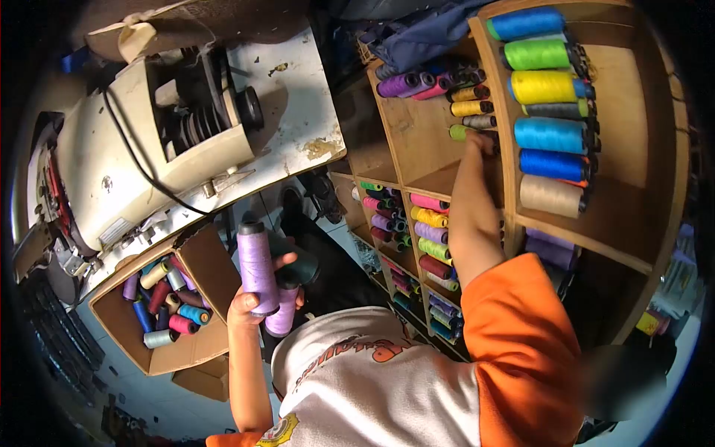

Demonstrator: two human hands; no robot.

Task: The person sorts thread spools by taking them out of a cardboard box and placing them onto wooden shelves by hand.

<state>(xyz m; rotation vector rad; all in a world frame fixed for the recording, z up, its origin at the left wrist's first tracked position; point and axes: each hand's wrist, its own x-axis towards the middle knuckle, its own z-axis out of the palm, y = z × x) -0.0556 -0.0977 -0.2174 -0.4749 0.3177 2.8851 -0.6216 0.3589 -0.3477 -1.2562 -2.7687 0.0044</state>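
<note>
My left hand (244,307) is closed round a light purple thread cone (257,264), which stands nearly upright. A second light purple cone (281,311) is held against it in the same hand, with a dark green one (299,267) behind. My right hand (482,140) reaches into a wooden shelf compartment, at the lower end of a row of thread cones. Beside its fingers lies a yellow-green cone (458,132). The fingers are partly hidden inside the shelf, so their grip cannot be made out.
A wooden shelf (509,149) with many coloured cones fills the right side. At the left, a sewing machine (126,164) stands on a white table (287,97). Below it is a cardboard box (212,261) of mixed thread cones. Dark cloth lies on the shelf top.
</note>
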